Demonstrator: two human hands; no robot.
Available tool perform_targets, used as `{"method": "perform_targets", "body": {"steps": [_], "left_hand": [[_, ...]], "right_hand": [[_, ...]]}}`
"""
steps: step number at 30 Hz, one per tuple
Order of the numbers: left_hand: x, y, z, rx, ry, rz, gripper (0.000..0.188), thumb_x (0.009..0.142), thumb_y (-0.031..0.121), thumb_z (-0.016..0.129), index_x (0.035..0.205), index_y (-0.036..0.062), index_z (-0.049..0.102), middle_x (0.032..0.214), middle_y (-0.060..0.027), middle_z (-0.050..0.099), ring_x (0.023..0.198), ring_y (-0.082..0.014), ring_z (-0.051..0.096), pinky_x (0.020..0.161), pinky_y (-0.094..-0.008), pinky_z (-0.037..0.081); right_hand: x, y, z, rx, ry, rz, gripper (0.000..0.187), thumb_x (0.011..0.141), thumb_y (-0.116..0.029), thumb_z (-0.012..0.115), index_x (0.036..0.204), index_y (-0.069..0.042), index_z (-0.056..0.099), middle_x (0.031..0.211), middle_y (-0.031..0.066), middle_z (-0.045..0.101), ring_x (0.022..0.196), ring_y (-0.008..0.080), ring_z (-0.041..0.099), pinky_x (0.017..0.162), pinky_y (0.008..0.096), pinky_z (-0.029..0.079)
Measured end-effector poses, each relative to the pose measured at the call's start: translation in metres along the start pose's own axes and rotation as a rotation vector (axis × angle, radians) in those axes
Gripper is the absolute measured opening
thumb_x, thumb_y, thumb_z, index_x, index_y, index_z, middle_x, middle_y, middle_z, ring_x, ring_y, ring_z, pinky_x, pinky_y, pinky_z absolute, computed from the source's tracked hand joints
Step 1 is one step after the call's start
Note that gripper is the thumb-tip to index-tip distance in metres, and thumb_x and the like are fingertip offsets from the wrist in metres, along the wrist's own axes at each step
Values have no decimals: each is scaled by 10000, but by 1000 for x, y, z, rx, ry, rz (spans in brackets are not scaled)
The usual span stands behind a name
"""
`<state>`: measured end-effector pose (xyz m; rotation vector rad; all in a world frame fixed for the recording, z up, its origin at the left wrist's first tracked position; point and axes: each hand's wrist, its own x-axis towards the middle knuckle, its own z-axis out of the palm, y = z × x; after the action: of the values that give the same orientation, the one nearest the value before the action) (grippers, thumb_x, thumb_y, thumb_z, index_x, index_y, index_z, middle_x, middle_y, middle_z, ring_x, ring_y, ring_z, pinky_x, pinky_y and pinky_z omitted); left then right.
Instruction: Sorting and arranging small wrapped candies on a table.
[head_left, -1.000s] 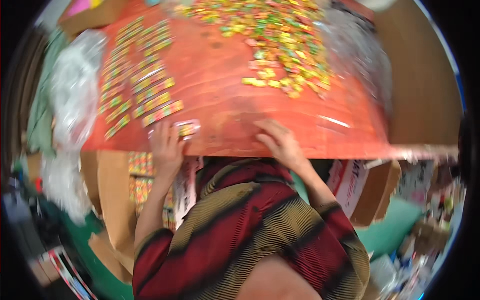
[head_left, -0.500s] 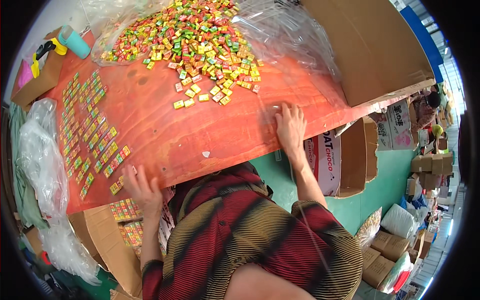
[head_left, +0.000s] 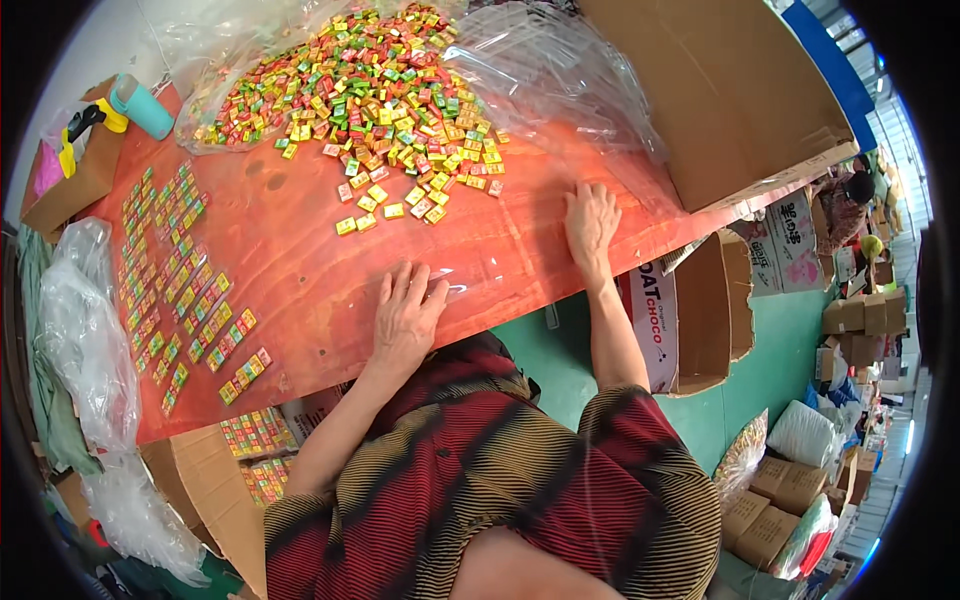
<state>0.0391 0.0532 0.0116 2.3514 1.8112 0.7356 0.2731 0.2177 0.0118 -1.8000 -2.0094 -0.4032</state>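
My left hand (head_left: 405,315) lies on the red tabletop (head_left: 300,300) near its front edge, fingers spread. Shiny glints beside its fingertips look like clear plastic film (head_left: 470,284), whose outline I cannot make out. Farther right, my right hand (head_left: 592,225) rests palm down, fingers slightly bent and apart, with nothing visible in it. Beyond the hands spreads a heap of small wrapped boxes (head_left: 390,110) in yellow, red and green, several lying loose at its near side. Neat rows of the same boxes (head_left: 215,325) cover the table's left side.
A large cardboard box (head_left: 730,100) stands at the back right beside crumpled clear plastic (head_left: 560,75). At the back left are a teal cup (head_left: 142,106) and a small carton (head_left: 85,180). An open carton (head_left: 215,470) below the left edge holds more rows of small boxes.
My left hand has moved right, away from the rows, to the middle of the front edge. My right hand has shifted slightly farther back. Another short row of boxes shows where the left hand was.
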Motion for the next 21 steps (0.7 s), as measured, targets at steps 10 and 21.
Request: {"method": "perform_targets", "body": {"steps": [10, 21], "left_hand": [[-28, -16, -29, -23, 46, -82, 251, 749, 150, 615, 986, 66, 619, 1201, -185, 452, 1161, -378, 388, 936, -518, 305], [29, -53, -42, -88, 235, -432, 295, 781, 46, 555, 1074, 30, 528, 1007, -171, 490, 862, -342, 542, 713, -416, 450]], "right_hand": [[-63, -30, -37, 406, -56, -195, 83, 756, -117, 588, 819, -63, 589, 821, 90, 543, 761, 287, 498, 665, 400, 385], [-15, -143, -38, 832, -301, -468, 210, 765, -56, 560, 973, -68, 586, 927, 100, 565, 845, 315, 549, 669, 376, 463]]}}
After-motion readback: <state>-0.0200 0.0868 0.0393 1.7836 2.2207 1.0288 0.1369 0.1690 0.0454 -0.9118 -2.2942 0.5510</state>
